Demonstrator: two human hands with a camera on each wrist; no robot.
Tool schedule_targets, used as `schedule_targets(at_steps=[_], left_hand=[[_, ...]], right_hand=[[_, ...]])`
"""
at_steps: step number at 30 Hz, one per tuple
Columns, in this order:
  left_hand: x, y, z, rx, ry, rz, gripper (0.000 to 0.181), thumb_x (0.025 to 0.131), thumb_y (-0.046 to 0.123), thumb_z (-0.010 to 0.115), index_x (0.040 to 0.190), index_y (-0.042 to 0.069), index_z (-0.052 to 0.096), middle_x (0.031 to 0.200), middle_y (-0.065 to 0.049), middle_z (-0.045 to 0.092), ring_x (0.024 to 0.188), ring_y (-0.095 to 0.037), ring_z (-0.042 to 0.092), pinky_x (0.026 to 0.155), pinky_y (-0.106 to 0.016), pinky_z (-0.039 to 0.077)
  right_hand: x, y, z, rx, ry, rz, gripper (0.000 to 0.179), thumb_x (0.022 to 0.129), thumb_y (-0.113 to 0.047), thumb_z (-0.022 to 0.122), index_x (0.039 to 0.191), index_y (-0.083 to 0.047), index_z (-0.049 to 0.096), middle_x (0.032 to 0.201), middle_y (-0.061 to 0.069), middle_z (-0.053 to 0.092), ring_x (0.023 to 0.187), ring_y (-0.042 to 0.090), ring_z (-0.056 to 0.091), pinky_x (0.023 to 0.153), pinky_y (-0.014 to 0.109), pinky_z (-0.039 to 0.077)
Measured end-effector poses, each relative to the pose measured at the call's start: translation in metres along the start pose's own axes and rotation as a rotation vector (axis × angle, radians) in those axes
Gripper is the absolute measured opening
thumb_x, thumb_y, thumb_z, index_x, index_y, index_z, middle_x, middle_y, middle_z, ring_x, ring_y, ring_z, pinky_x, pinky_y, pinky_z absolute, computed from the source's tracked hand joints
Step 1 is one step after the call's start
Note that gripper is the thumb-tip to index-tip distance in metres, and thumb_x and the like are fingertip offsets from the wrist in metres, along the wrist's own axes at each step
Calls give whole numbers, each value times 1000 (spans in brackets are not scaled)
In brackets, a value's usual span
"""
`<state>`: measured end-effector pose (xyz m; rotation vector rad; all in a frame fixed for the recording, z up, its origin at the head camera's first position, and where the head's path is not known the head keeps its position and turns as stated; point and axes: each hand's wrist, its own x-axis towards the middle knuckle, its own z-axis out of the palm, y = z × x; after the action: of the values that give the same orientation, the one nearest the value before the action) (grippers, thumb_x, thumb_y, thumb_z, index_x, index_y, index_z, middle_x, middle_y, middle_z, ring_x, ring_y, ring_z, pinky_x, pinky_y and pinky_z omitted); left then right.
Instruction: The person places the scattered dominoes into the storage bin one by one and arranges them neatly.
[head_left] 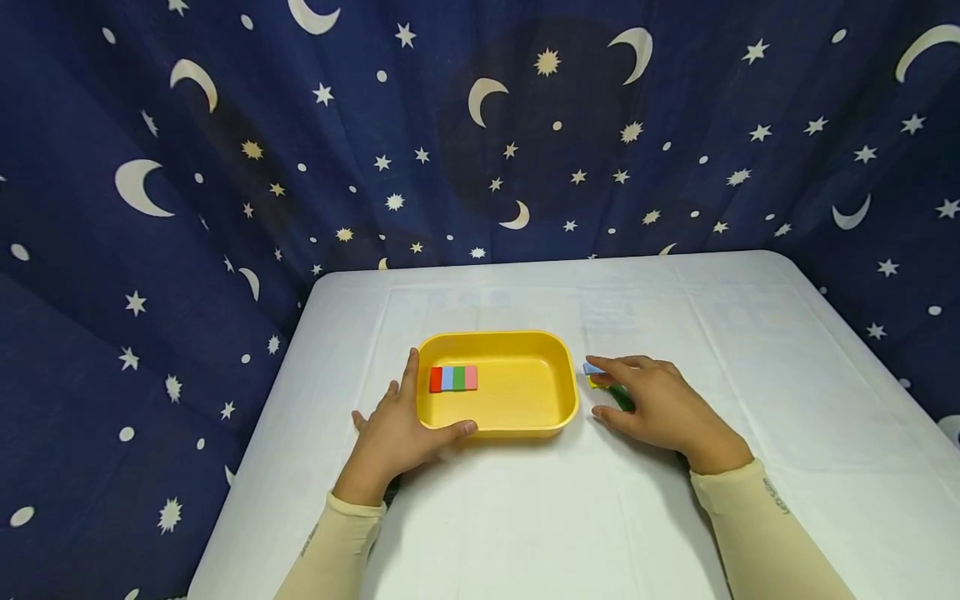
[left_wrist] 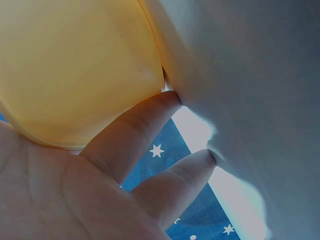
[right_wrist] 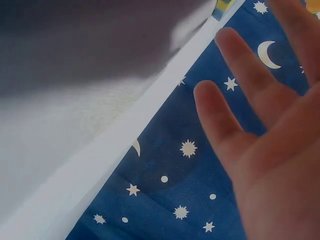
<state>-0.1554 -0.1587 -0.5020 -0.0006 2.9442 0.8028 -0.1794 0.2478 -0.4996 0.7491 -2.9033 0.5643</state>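
Observation:
A yellow plastic tray (head_left: pixel 517 408) stands on the table. Inside it, by the left end, a row of small flat pieces (head_left: pixel 453 378) lies side by side: red, light blue, green and pink. My left hand (head_left: pixel 401 433) spreads around the tray's near left corner, straight fingers along the side and thumb at the front rim. The left wrist view shows a finger (left_wrist: pixel 135 130) against the tray wall. Right of the tray, my right hand (head_left: pixel 660 408) hovers with thumb and fingers apart, over a blue piece (head_left: pixel 592 368), a yellow piece (head_left: pixel 596 382) and something green (head_left: pixel 622 397), partly hidden.
A white cloth covers the table (head_left: pixel 525 517). Behind it hangs a dark blue curtain (head_left: pixel 450 175) with moons and stars, which runs along the table's far edge and both sides.

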Motion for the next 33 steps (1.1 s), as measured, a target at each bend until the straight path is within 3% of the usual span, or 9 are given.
schedule_targets(at_steps=[5, 11, 15, 23, 33], left_hand=[[0, 1, -1, -1, -4, -2, 150, 54, 107, 58, 169, 38, -8, 158, -14, 51, 152, -38, 37, 103, -92, 6], [0, 1, -1, 3, -6, -5, 149, 54, 107, 58, 169, 39, -9, 158, -14, 51, 152, -38, 37, 104, -92, 6], [0, 0, 0, 4, -10, -6, 149, 54, 106, 59, 168, 40, -10, 158, -12, 51, 153, -37, 37, 104, -91, 6], [-1, 1, -1, 1, -12, -7, 149, 54, 107, 57, 168, 41, -11, 158, -13, 51, 153, -37, 37, 104, -91, 6], [0, 0, 0, 1, -10, -5, 148, 56, 105, 60, 168, 41, -11, 157, -12, 52, 153, -37, 36, 104, -91, 6]], right_hand=[[0, 2, -1, 43, 39, -74, 58, 94, -29, 81, 147, -18, 62, 111, -15, 77, 131, 30, 57, 110, 58, 34], [3, 4, -2, 123, 80, -141, 47, 85, -22, 91, 128, -11, 73, 96, -16, 77, 113, 22, 67, 103, 53, 45], [3, 4, -2, 122, 85, -92, 53, 82, -23, 93, 129, -12, 72, 93, -16, 76, 108, 20, 67, 101, 52, 47], [2, 2, -2, -6, 29, 95, 78, 85, -34, 90, 151, -16, 54, 110, -7, 78, 122, 32, 60, 108, 60, 39], [3, 4, 2, 18, -31, 137, 82, 83, -42, 92, 152, -18, 54, 117, -8, 77, 124, 32, 60, 108, 62, 40]])
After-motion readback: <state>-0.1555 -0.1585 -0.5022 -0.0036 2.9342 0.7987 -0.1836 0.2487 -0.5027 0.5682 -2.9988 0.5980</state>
